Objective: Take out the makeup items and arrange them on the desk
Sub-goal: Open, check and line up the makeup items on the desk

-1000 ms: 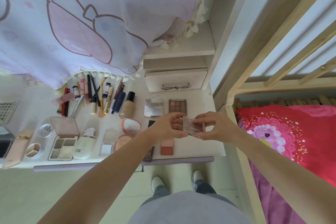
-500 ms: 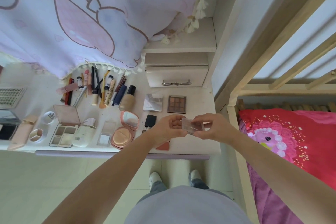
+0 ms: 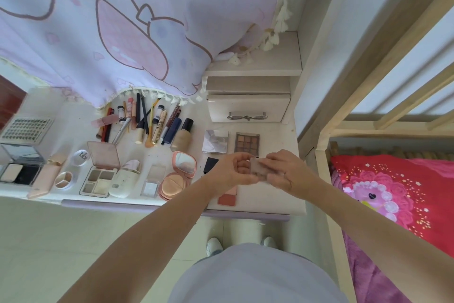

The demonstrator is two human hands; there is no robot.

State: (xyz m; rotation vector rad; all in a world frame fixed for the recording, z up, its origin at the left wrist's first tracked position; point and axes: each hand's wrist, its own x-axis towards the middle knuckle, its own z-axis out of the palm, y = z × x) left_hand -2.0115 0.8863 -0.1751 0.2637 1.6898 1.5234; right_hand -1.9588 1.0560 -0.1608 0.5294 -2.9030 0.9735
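White and crowded, the surface (image 3: 267,202) carries laid-out makeup under a pink printed curtain (image 3: 122,32). Above its right part, a small translucent pinkish plastic compact (image 3: 258,167) is pinched between the left hand (image 3: 233,170) and right hand (image 3: 285,170), fingers curled on its short edges. It looks light, stiff and slick, possibly hinged, so the edges are best held. One open nine-pan brown eyeshadow palette (image 3: 247,142) lies behind it; one round pink mirror compact (image 3: 178,175) sits leftward.

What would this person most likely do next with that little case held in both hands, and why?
Probably open it and set it on the bare desk beside the blush pan. Left hand and right hand both pinch the small compact, and several other palettes lie open.
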